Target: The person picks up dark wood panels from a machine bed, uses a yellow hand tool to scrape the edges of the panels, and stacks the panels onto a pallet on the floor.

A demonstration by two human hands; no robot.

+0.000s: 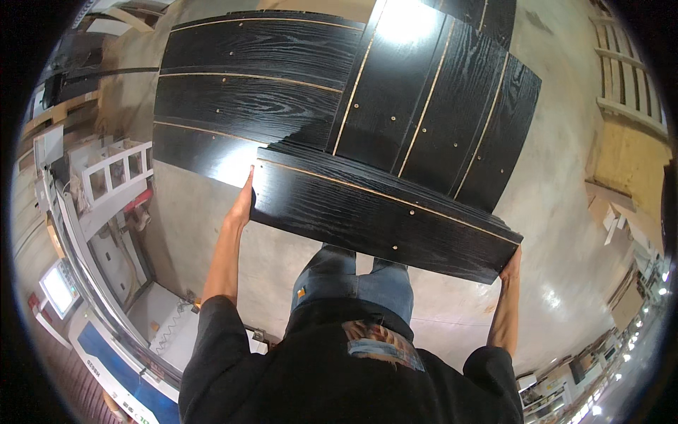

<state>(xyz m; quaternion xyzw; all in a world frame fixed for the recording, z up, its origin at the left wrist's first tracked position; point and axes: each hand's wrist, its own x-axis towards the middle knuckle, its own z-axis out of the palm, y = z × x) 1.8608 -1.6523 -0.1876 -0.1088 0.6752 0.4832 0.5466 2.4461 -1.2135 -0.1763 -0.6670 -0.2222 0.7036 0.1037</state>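
A long black wood-grain panel (374,212), with a pale groove along it and small drilled holes, lies crosswise in front of me. My left hand (244,201) is closed on its left end, the fingers partly hidden behind the edge. At the opposite end my right hand (511,263) grips the panel, with most fingers out of sight underneath. Beyond it, similar black boards lie side by side: a left group (254,95) running crosswise and a right group (431,106) running away from me. The held panel overlaps the near ends of both groups.
On the left stands a long machine (106,283) with a metal rail and a lit screen (60,288). White frames (116,173) sit beyond it. A slatted wooden pallet (628,71) and a yellowish board (632,166) are at the far right, over a concrete floor (558,212).
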